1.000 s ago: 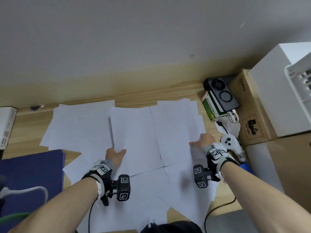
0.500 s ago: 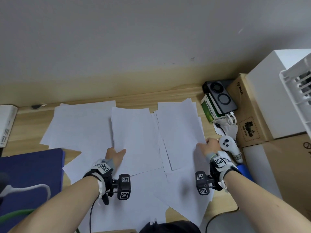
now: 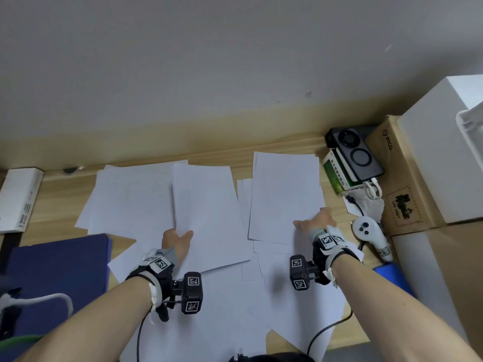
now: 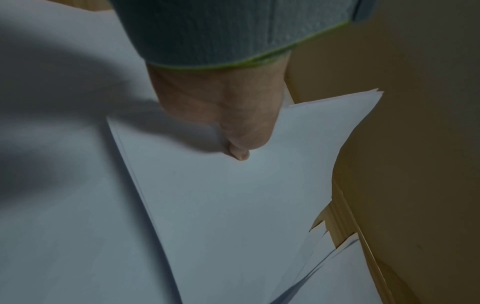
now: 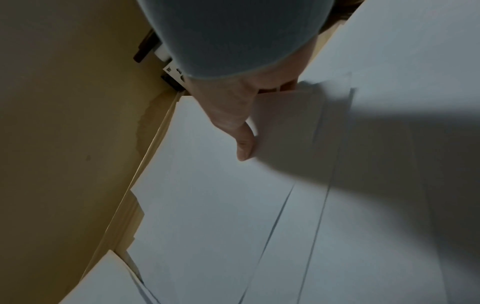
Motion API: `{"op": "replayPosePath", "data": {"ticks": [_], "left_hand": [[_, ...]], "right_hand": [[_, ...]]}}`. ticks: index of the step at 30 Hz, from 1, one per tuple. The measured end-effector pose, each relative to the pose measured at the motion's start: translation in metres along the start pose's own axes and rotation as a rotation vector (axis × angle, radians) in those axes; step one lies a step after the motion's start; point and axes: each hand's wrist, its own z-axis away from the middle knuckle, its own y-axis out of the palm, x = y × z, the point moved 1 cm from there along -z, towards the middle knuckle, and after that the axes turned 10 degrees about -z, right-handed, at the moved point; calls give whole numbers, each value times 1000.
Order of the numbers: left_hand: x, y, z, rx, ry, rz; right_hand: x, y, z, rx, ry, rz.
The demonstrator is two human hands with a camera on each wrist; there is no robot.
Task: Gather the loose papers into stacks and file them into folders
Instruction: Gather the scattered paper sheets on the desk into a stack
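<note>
Two hands work among white sheets spread over a wooden desk (image 3: 60, 194). The left hand (image 3: 175, 241) pinches the near edge of a thin stack of paper (image 3: 206, 215) at the desk's middle, thumb on top and the other fingers hidden beneath; the left wrist view shows the same thumb (image 4: 237, 144) pressed on that stack (image 4: 233, 205). The right hand (image 3: 317, 222) grips the near right corner of a second stack (image 3: 283, 194), which lies to the right of the first and apart from it; in the right wrist view its thumb (image 5: 242, 144) lies on top with the sheets (image 5: 207, 205) caught under it. More loose sheets (image 3: 125, 197) overlap at the far left and near the body; their exact count cannot be told. One dark blue folder (image 3: 57, 278) lies at the near left, partly under the papers. On the right stand two cardboard boxes (image 3: 397, 178), one white box (image 3: 439, 163), one white controller (image 3: 369, 232), one black device (image 3: 352, 155) on a green-and-white carton (image 3: 337, 173). One white carton (image 3: 18, 199) sits at far left.
</note>
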Motion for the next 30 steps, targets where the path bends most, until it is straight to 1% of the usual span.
{"op": "replayPosePath", "data": {"ticks": [2, 3, 4, 6, 7, 9, 12, 14, 15, 17, 20, 22, 25, 28, 30], "left_hand": [[3, 1, -2, 4, -16, -16], [4, 2, -3, 9, -20, -21], [4, 3, -3, 11, -23, -24], [5, 5, 0, 19, -20, -15], [4, 5, 1, 18, -12, -7], [2, 5, 7, 24, -4, 5], [-3, 3, 10, 32, 21, 16], [-5, 0, 13, 35, 32, 11], [-6, 0, 13, 36, 42, 6], [-5, 0, 15, 43, 47, 0], [4, 3, 19, 54, 32, -28], [9, 1, 26, 57, 35, -37], [9, -8, 35, 35, 72, -46], [-1, -27, 39, -46, 121, -64], [-10, -42, 41, -71, 135, -47]], "right_hand": [[0, -5, -1, -48, -43, 96], [0, -7, -1, -64, -70, 108], [-1, -10, -2, -64, -79, 113], [-1, -14, -1, -16, -72, 109], [-3, -15, -1, 11, -71, 73], [-8, -18, 2, 35, -93, -83], [-19, -32, 7, 43, -195, -273], [-26, -43, 12, 97, -223, -349], [-30, -46, 14, 130, -214, -367], [-39, -50, 17, 169, -200, -350], [-52, -45, 26, 187, -192, -210], [-57, -40, 33, 194, -178, -219], [-52, -42, 36, 166, -165, -369], [-30, -55, 41, 178, -195, -477], [-11, -64, 49, 193, -211, -557]]}}
